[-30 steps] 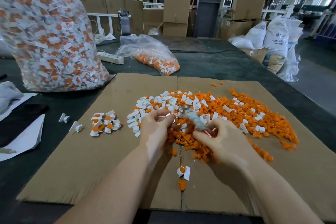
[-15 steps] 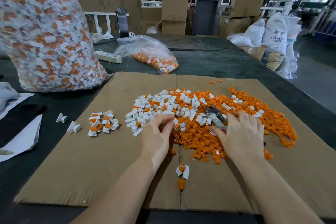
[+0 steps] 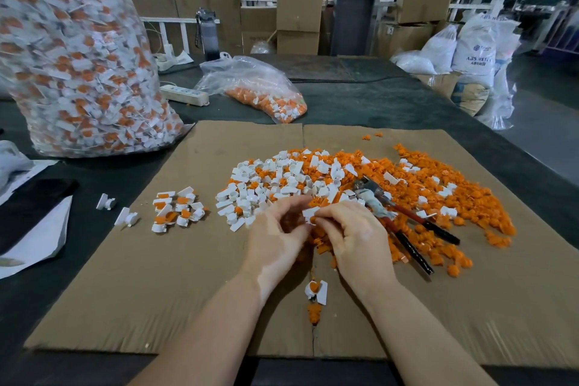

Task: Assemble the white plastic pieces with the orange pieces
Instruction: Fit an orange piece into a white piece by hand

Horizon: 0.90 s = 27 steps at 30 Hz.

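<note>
While the right hand (image 3: 354, 238) pinches a white piece (image 3: 310, 215) mid-frame and the left hand (image 3: 279, 235) curls beside it, can't tell holding what, I'd say line it up square over an orange piece (image 3: 319, 247) before pressing, no forcing.

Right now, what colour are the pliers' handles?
Red with black grips on the pliers, clearest in the head view.

Factory packing floor: stacked cardboard cartons (image 3: 299, 17), resin sacks (image 3: 474, 53), steel column (image 3: 355, 0), bulk bag of assembled parts (image 3: 78, 56) stood on worktable (image 3: 360, 100)
</note>
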Each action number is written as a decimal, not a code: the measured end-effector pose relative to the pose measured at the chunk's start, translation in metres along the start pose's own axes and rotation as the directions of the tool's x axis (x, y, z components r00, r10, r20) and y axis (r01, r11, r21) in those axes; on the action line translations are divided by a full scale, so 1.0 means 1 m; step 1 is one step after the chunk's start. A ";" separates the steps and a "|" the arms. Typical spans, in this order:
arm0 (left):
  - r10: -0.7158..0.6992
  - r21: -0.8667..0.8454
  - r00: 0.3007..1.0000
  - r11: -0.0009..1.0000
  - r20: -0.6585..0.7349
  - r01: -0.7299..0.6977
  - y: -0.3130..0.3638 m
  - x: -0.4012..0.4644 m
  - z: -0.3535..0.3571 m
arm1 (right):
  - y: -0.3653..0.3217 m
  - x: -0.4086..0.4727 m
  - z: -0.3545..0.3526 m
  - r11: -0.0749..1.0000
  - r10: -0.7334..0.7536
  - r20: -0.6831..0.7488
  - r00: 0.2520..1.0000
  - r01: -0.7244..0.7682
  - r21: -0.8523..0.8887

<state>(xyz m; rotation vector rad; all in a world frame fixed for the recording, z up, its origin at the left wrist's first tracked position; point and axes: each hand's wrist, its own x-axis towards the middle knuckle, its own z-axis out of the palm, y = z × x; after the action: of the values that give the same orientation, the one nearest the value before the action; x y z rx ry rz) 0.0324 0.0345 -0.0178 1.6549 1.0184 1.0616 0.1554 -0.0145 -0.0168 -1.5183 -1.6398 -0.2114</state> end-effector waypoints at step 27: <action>0.116 0.259 0.993 0.960 -0.009 -0.110 0.001 -0.003 0.003 | 0.001 -0.006 -0.002 0.999 -0.027 -0.036 0.999 0.029 0.037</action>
<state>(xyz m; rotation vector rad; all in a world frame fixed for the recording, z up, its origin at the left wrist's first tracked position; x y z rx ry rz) 0.0345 0.0312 -0.0185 1.9347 1.1273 1.0595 0.1571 -0.0196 -0.0199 -1.4563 -1.6289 -0.2208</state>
